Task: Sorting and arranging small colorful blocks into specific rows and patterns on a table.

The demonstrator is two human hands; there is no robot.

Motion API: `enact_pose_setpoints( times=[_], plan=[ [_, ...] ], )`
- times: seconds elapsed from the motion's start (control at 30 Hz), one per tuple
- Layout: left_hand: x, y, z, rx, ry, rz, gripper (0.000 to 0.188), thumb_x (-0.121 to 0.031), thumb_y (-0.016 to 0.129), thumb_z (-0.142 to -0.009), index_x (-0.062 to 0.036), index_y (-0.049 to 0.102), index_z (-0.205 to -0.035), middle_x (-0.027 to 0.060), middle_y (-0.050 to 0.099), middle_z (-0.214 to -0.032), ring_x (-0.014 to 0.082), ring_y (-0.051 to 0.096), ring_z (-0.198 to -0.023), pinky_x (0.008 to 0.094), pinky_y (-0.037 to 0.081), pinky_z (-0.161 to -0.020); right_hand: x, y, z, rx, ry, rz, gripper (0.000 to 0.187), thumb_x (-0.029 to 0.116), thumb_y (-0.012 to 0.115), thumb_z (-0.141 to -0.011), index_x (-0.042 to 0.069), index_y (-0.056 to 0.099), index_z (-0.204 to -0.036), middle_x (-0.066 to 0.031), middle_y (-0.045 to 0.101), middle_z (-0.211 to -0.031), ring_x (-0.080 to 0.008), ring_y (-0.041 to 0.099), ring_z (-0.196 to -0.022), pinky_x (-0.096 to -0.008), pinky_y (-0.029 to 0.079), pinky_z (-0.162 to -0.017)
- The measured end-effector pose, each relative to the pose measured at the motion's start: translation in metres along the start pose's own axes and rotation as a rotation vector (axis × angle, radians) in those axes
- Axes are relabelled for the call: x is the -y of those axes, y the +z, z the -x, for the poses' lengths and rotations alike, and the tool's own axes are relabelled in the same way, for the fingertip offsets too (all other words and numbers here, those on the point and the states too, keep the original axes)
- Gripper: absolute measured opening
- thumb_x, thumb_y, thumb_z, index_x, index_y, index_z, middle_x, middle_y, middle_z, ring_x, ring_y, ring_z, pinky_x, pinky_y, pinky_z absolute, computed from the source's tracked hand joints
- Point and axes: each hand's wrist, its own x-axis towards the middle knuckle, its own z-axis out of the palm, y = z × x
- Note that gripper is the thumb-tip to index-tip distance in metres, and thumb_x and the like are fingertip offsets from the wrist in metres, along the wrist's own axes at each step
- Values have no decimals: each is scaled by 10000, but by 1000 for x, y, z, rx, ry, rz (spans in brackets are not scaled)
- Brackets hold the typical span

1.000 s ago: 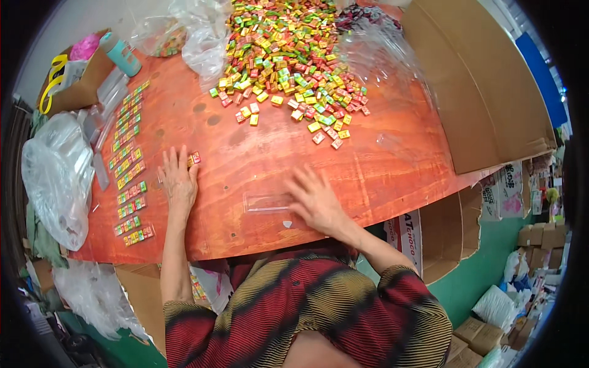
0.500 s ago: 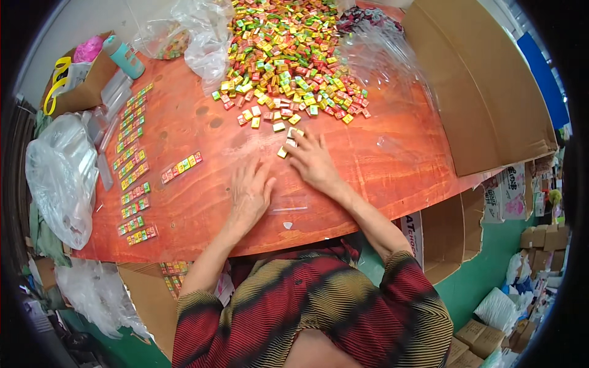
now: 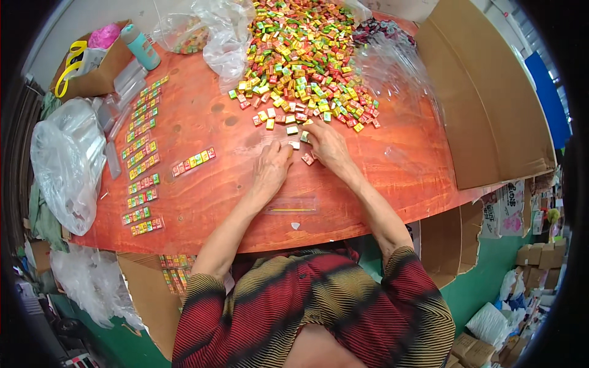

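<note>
My left hand (image 3: 273,165) rests on the red wooden table, its fingers curled and pressed together near a small pale-topped wrapped block (image 3: 294,145). What its fingertips hold is mostly hidden. My right hand (image 3: 329,146) reaches to the near edge of a large heap of small wrapped blocks (image 3: 300,61) in yellow, red and green. Its bent fingers close on a pale-and-green block (image 3: 305,137). A loose red block (image 3: 308,159) lies by its palm. Nearer me, a narrow clear plastic case (image 3: 291,205) lies flat with a thin yellow line along it.
One filled clear case (image 3: 194,161) lies left of my hands. Beyond it runs a column of filled cases (image 3: 143,165). A plastic bag (image 3: 64,165), a blue bottle (image 3: 141,47) and an open carton (image 3: 86,83) are at the left. A large cardboard box (image 3: 491,92) stands right.
My left hand has moved up and right to the loose blocks, its fingers curling. The right hand has moved toward the heap and bent its fingers. The whole view has shifted slightly.
</note>
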Motion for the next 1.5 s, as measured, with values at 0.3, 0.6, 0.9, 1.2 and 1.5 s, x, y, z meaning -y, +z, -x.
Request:
enact_pose_setpoints(
  times=[0.3, 0.6, 0.9, 1.2, 1.5],
  plan=[
    [11, -3, 6, -200, 67, -34, 113, -65, 577, -740, -49, 566, -851, 105, 497, -778, 295, 522, -730, 395, 439, -622, 16, 45, -24, -63, -31, 310, 171, 171, 610, -724, 18, 554, -775, -139, 550, -765, -322, 551, -732, -424, 456, -613],
    [16, -18, 5, -53, -177, 43, 186, -56, 608, -724, -29, 573, -904, 155, 526, -836, 340, 520, -823, 417, 424, -710, 10, 23, -18, 99, -235, 316, 165, 94, 457, -759, 44, 576, -862, -91, 577, -873, -278, 512, -801, -381, 408, -683],
    [18, -15, 2, -38, -79, 99, 418, -105, 685, -680, -60, 527, -1064, 149, 511, -893, 326, 524, -836, 410, 430, -700, 23, 18, 0, 134, -349, 116, 360, 32, 489, -717, 52, 543, -1072, -121, 574, -1030, -293, 525, -864, -381, 425, -753],
    [16, -6, -8, -18, 9, 105, 467, -138, 703, -675, -73, 519, -1099, 126, 518, -944, 300, 539, -862, 396, 440, -703, 18, -19, 44, -64, 133, 35, 261, 69, 566, -752, 56, 545, -1011, -139, 535, -852, -317, 529, -837, -393, 446, -692],
    [5, -3, -9, 21, -10, 94, 294, -93, 683, -674, -87, 605, -957, 112, 519, -863, 292, 551, -804, 390, 446, -658, 17, -6, 54, -26, 23, 214, 235, 108, 594, -750, 70, 559, -979, -98, 512, -854, -278, 538, -814, -367, 453, -647]
  ],
)
